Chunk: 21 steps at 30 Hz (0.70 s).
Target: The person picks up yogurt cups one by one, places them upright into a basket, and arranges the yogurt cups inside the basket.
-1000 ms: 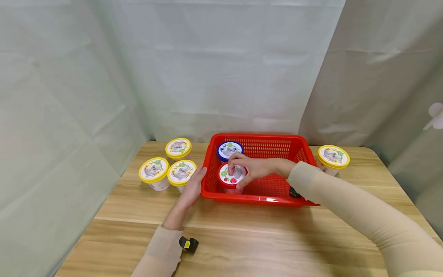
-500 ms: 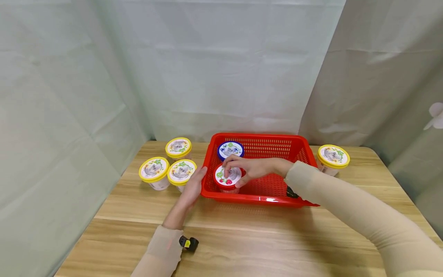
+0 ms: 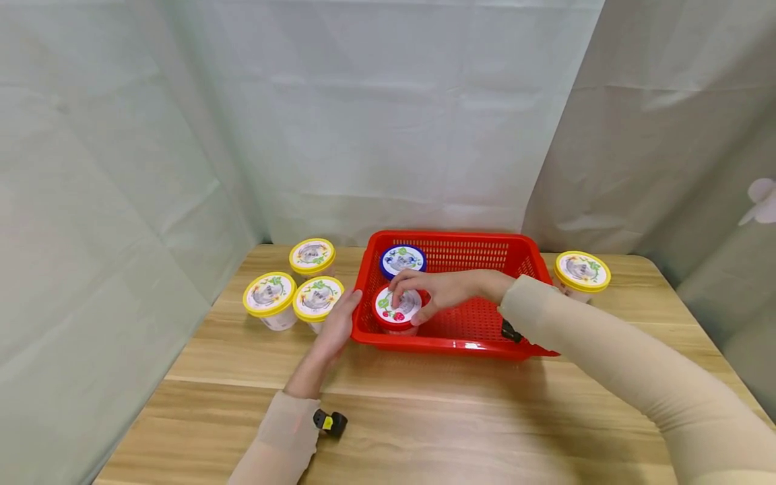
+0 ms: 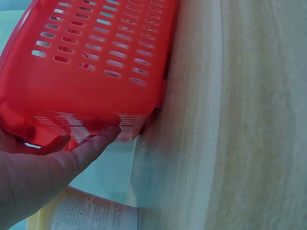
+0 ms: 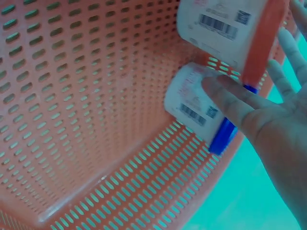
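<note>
a makeshift booth, shown by pale sheets (image 3: 388, 121) hung round three sides of a wooden table (image 3: 436, 431).

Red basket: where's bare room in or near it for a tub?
Free: the basket, right half, partly below the right sleeve; the table in front, right of the left sleeve. Crowded: the basket's left end, with left hand, right hand, red-lidded tub, blue-lidded tub; the table beside that end, with three yellow-lidded tubs.

Long, plain beige sleeves (image 3: 612, 360) and small black wrist cameras (image 3: 339, 425), the left one with a yellow patch (image 3: 328, 423)
</note>
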Each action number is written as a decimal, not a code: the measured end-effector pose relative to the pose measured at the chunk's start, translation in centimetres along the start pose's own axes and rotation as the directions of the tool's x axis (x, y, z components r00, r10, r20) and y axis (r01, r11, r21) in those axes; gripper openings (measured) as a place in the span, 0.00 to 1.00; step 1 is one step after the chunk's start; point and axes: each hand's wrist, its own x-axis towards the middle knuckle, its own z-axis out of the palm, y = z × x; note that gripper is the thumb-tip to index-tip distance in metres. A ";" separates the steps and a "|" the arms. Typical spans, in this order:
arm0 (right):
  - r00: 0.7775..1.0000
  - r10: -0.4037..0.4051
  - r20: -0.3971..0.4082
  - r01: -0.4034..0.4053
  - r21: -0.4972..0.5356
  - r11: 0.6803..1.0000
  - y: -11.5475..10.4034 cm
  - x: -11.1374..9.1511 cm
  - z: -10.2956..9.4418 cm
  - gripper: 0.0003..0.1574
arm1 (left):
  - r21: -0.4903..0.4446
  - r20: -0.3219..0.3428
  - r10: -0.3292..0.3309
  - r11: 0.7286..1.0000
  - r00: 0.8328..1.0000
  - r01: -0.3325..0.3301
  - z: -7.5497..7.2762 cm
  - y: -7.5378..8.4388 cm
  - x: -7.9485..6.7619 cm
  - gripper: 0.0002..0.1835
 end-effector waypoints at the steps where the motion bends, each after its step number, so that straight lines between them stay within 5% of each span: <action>1: 1.000 0.008 0.001 -0.008 -0.009 1.000 -0.1 -0.2 -0.2 0.26 | -0.001 -0.001 -0.001 1.000 1.000 0.001 0.0 0.0 0.0 0.30; 21: 0.989 -0.027 -0.145 0.014 -0.091 0.996 -1.3 -7.0 -4.1 0.21 | 0.005 0.002 -0.009 1.000 1.000 0.009 -0.1 0.2 0.0 0.31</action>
